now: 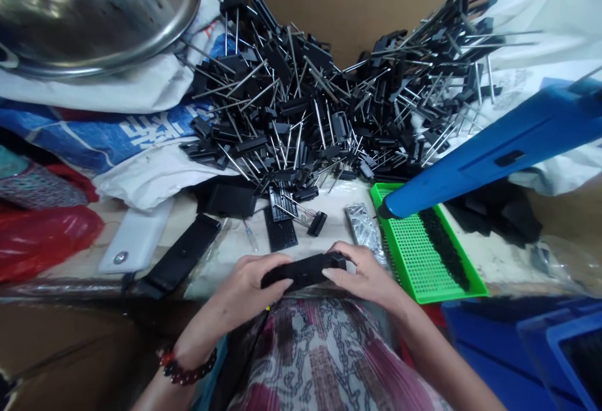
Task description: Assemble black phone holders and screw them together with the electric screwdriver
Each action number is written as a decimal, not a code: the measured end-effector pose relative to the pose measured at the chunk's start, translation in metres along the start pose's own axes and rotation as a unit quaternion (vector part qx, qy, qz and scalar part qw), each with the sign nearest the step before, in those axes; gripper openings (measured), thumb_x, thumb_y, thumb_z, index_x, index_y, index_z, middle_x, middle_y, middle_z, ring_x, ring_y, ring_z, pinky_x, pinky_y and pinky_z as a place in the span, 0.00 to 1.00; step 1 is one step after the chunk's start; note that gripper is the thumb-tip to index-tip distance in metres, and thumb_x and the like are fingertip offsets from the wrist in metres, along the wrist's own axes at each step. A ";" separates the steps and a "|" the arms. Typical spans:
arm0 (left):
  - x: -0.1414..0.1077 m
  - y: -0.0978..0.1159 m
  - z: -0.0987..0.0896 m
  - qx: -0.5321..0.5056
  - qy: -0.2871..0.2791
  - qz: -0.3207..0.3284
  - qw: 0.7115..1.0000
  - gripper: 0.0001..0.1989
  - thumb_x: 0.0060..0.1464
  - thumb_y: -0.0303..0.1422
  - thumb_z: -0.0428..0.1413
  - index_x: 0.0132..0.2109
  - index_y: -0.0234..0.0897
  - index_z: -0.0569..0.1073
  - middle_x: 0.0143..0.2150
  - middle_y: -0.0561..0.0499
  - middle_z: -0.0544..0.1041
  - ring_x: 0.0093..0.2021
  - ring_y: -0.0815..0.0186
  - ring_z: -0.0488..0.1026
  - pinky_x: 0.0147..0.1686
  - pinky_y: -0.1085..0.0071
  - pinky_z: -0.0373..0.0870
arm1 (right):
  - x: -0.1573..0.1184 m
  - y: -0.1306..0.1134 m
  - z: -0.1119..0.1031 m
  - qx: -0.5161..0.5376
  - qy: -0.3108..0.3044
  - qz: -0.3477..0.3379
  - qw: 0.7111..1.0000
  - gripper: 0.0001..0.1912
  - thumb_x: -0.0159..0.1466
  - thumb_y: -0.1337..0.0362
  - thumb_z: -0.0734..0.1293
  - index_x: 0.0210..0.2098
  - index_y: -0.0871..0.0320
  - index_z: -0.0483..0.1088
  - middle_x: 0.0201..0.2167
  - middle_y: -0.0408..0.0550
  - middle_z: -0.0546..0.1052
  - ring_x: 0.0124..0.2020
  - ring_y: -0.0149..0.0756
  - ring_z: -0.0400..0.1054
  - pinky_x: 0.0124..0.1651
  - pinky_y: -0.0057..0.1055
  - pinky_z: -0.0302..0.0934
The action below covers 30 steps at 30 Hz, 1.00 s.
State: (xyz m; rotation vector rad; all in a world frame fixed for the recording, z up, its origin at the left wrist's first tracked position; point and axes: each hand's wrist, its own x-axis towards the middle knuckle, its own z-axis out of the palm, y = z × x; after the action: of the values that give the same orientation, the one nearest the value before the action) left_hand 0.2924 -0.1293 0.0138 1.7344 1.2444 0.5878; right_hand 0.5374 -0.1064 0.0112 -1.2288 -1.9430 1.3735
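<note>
- Far left of the green mesh tray (454, 298), a steel basin (89, 9) rests on white sacking (132, 88).
- Nearer the tray, a long black plastic bar (179, 254) lies on the tabletop (324, 219).
- Just left of the tray, the left hand (244, 292) clenches one end of a matt black plastic block (303, 271), held above the tabletop.
- Beside the tray's corner, the right hand (362, 273) grasps the block's other end.
- Beyond the tray's left end, black parts with steel pins (291, 103) form a loose heap; a careless reach could prick a hand or start a slide.
- Over the tray, a long blue plastic tool (498, 147) leans close; a knock could jolt the tray.
</note>
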 end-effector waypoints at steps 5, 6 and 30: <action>0.013 0.009 0.020 -0.051 -0.066 0.002 0.996 0.08 0.54 0.35 0.57 0.30 0.39 0.76 0.21 0.57 0.72 0.22 0.68 0.67 0.22 0.75 0.58 | -0.004 -0.009 0.003 -0.006 -0.025 -0.014 1.000 0.08 0.62 0.59 0.66 0.35 0.57 0.67 0.25 0.39 0.67 0.27 0.30 0.60 0.29 0.26 0.52; 0.015 0.009 0.024 -0.082 -0.081 0.001 0.993 0.10 0.55 0.36 0.56 0.28 0.38 0.75 0.20 0.57 0.69 0.21 0.70 0.63 0.21 0.75 0.55 | -0.004 -0.009 0.004 0.004 -0.028 -0.010 1.000 0.09 0.62 0.58 0.65 0.37 0.57 0.67 0.26 0.40 0.68 0.28 0.30 0.61 0.30 0.26 0.53; 0.041 0.016 0.074 -0.462 -0.008 -0.112 0.880 0.13 0.54 0.41 0.59 0.40 0.35 0.77 0.31 0.51 0.77 0.31 0.66 0.72 0.34 0.72 0.69 | -0.015 0.001 -0.010 0.115 0.056 0.049 0.991 0.18 0.64 0.49 0.63 0.36 0.59 0.72 0.26 0.43 0.73 0.28 0.35 0.65 0.33 0.31 0.61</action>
State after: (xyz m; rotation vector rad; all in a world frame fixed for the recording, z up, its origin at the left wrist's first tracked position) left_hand 0.3736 -0.1221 -0.0125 0.7762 0.8911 0.8435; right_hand 0.5527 -0.1149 0.0162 -1.2742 -1.6173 1.4950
